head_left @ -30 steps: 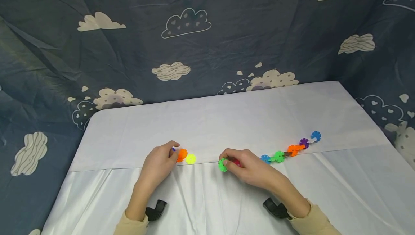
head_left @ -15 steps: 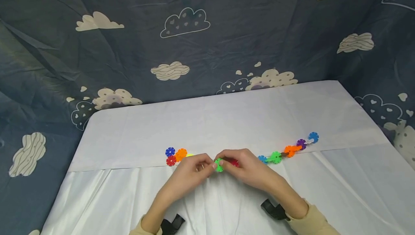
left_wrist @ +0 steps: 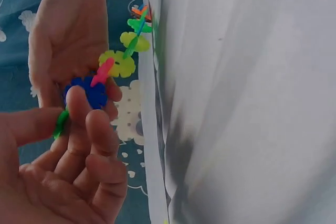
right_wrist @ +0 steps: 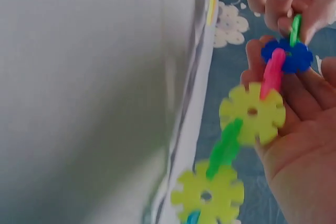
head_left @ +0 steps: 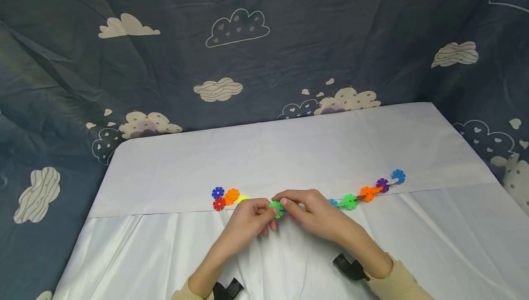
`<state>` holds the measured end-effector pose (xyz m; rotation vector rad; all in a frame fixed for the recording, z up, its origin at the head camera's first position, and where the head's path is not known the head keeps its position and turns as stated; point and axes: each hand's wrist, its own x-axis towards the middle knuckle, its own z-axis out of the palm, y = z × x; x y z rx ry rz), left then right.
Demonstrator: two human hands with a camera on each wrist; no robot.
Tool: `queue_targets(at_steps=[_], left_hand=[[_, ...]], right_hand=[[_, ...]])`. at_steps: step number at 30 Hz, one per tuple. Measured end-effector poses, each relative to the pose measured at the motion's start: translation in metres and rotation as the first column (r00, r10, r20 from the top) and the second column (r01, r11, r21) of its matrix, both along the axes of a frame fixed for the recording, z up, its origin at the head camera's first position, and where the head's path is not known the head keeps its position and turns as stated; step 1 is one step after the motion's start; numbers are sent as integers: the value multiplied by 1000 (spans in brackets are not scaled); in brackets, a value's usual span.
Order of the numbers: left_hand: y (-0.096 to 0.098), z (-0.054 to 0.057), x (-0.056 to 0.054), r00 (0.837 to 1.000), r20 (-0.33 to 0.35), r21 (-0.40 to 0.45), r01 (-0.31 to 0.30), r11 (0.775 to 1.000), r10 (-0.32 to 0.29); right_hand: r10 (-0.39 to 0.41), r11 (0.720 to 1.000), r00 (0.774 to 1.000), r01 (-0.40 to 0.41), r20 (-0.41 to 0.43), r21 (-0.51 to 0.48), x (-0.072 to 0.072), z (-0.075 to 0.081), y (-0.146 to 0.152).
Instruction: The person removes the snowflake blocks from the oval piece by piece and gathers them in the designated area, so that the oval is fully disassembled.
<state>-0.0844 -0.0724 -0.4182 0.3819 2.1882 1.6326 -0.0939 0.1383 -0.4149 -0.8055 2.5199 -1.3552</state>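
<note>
My left hand [head_left: 247, 219] pinches a green notched plastic disc [head_left: 276, 209] between thumb and index finger. In the right wrist view that disc stands edge-on against a blue disc [right_wrist: 296, 59]; how deep their slots interlock, I cannot tell. The blue disc ends a chain of interlocking discs, and my right hand [head_left: 318, 212] holds it between its fingers and thumb. After it come a pink disc [right_wrist: 272, 74], a yellow disc [right_wrist: 268, 119], a green disc [right_wrist: 226, 150] and another yellow disc [right_wrist: 220, 198]. My right hand hides part of the chain in the head view.
The chain's far part runs right across the white tablecloth [head_left: 289, 153], past an orange disc [head_left: 367, 193] to a light-blue disc [head_left: 398, 176]. Left of my hands lie loose blue [head_left: 217, 192], red [head_left: 219, 204], orange [head_left: 232, 196] and partly hidden yellow discs [head_left: 243, 198].
My left hand has left the loose discs, moved right and taken hold of the green disc that my right hand held. The chain's far part has shifted slightly left.
</note>
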Motion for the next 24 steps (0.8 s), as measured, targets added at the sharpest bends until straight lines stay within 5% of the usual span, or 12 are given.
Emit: queue_targets(at_steps=[5, 12, 24], left_hand=[[-2, 0, -4, 996, 74, 108, -64, 992, 56], [-2, -3, -6, 994, 103, 158, -60, 986, 44], [-2, 0, -4, 991, 126, 186, -76, 980, 53]], right_hand=[[-7, 999, 1000, 7, -9, 51, -1, 2, 3], [31, 991, 979, -4, -200, 135, 0, 0, -1], [77, 997, 928, -75, -364, 18, -3, -7, 0]])
